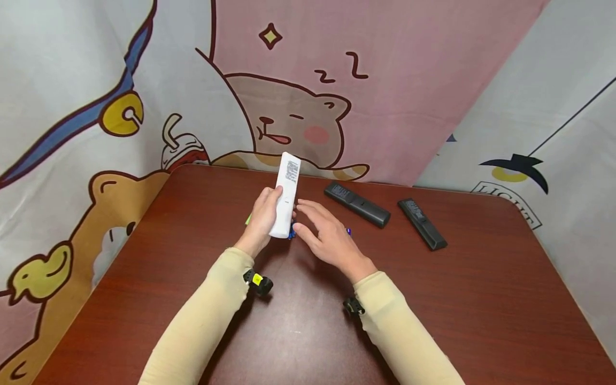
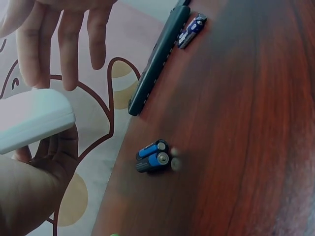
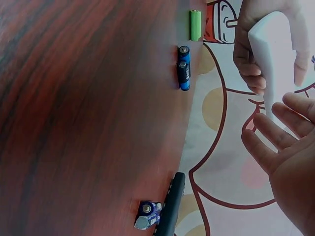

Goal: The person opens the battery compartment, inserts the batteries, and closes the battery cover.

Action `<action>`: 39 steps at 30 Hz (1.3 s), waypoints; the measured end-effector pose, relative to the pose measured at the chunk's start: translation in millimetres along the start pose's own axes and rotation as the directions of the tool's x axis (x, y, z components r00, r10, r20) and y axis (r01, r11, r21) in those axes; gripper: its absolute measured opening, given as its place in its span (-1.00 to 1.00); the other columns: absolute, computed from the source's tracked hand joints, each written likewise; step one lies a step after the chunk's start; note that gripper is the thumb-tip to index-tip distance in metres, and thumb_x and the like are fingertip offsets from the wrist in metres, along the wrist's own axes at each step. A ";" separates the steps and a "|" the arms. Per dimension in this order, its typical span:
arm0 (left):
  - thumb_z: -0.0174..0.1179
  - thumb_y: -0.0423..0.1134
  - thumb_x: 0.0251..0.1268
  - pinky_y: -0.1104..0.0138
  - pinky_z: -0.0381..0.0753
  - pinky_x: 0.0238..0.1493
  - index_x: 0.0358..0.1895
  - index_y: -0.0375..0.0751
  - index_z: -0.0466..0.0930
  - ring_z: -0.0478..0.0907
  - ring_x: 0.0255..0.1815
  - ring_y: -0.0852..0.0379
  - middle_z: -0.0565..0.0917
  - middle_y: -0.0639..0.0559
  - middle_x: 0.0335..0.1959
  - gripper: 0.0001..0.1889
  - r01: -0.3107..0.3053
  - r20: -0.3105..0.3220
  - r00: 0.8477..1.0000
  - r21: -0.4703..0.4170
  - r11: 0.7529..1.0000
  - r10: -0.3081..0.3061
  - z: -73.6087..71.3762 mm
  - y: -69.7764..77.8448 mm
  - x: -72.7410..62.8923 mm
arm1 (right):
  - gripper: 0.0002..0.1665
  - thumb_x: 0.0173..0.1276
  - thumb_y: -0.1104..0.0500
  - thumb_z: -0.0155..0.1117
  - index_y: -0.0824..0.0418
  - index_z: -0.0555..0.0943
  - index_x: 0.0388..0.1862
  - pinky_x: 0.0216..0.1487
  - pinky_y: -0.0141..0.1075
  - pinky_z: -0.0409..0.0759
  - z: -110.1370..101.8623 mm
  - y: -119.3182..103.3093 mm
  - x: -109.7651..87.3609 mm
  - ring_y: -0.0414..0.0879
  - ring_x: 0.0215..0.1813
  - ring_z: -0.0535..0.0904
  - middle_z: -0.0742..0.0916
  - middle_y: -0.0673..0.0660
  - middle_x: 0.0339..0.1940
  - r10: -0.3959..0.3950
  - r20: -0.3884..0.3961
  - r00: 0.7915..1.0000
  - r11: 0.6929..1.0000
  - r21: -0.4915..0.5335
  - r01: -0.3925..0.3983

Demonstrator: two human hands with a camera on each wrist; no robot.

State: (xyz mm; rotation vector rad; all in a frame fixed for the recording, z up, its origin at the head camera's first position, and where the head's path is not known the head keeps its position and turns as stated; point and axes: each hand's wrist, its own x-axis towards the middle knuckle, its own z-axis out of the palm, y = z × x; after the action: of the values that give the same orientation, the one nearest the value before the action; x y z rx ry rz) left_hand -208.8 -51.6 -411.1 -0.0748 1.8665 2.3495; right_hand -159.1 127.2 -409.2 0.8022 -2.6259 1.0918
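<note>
My left hand (image 1: 263, 214) grips a white remote control (image 1: 287, 195) along its side, thumb on the back, where printed text faces up. The remote is held above the table, tilted. To its right, my right hand (image 1: 332, 240) has its fingers spread and relaxed, close beside the remote with nothing in it. In the left wrist view, a pair of blue batteries (image 2: 156, 156) stands on the table below the hands. A green battery (image 3: 195, 25) appears near them in the right wrist view.
Two black remotes lie face down to the right: one nearer (image 1: 357, 204), one farther right (image 1: 422, 224). Purple-blue batteries (image 3: 148, 214) sit beside the nearer one. A cartoon-printed cloth (image 1: 385, 107) hangs behind the brown table (image 1: 481, 299).
</note>
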 end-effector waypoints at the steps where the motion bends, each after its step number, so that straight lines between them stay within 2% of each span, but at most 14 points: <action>1: -0.13 -0.03 0.69 0.31 0.63 -0.52 -0.14 -0.22 0.31 0.64 -0.48 0.05 0.63 -0.12 -0.40 -0.69 0.001 -0.002 1.000 0.002 1.000 -0.001 0.1 0.0 0.3 | -0.42 0.59 -0.01 0.22 0.20 0.49 0.46 0.48 -0.02 0.40 0.1 -0.6 0.4 -0.03 0.51 0.41 0.52 0.12 0.48 0.001 0.003 1.000 1.000 -0.003 -0.001; 13: -0.14 0.01 0.69 0.29 0.63 -0.51 -0.09 -0.23 0.31 0.63 -0.50 0.06 0.60 -0.12 -0.40 -0.67 0.035 -0.036 0.999 0.009 0.999 -0.035 4.5 3.0 -0.8 | -0.43 0.58 0.01 0.23 0.19 0.49 0.46 0.48 -0.04 0.40 2.4 -3.2 3.6 -0.05 0.49 0.42 0.53 0.12 0.47 -0.028 -0.002 1.000 1.000 -0.006 0.028; 22: -0.16 -0.01 0.69 0.37 0.59 -0.43 -0.10 -0.23 0.37 0.59 -0.45 0.14 0.56 -0.06 -0.34 -0.67 -0.012 -0.102 0.995 0.083 0.996 0.020 6.3 2.5 -1.3 | -0.43 0.58 0.02 0.23 0.19 0.48 0.47 0.49 -0.06 0.39 4.3 -4.4 6.2 -0.07 0.50 0.42 0.52 0.12 0.49 -0.048 -0.001 0.999 0.999 -0.010 0.048; 28: -0.27 0.01 0.72 0.38 0.57 -0.34 0.03 -0.25 0.39 0.56 -0.35 0.17 0.55 -0.07 -0.24 -0.61 -0.026 -0.098 0.995 0.086 0.996 0.034 5.0 0.5 -4.2 | -0.41 0.56 0.05 0.26 0.22 0.47 0.47 0.47 -0.03 0.41 5.9 -6.0 8.4 -0.03 0.49 0.43 0.53 0.14 0.48 -0.059 -0.006 0.998 0.998 -0.019 0.059; 39: -0.27 0.01 0.72 0.39 0.55 -0.34 0.02 -0.25 0.41 0.56 -0.33 0.17 0.55 -0.05 -0.24 -0.61 -0.020 -0.086 0.996 0.087 0.996 0.028 6.8 -1.7 -6.0 | -0.35 0.46 0.08 0.40 0.26 0.49 0.44 0.49 -0.04 0.39 5.1 -8.3 9.9 0.01 0.52 0.41 0.52 0.14 0.50 -0.070 0.005 0.998 0.997 -0.045 0.070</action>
State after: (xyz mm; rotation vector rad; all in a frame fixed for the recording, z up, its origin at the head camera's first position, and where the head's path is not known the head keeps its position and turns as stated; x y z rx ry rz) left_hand -202.3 -45.1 -410.4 -0.1490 2.0171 2.3137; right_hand -162.7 114.8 -404.2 0.8799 -2.5944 1.0102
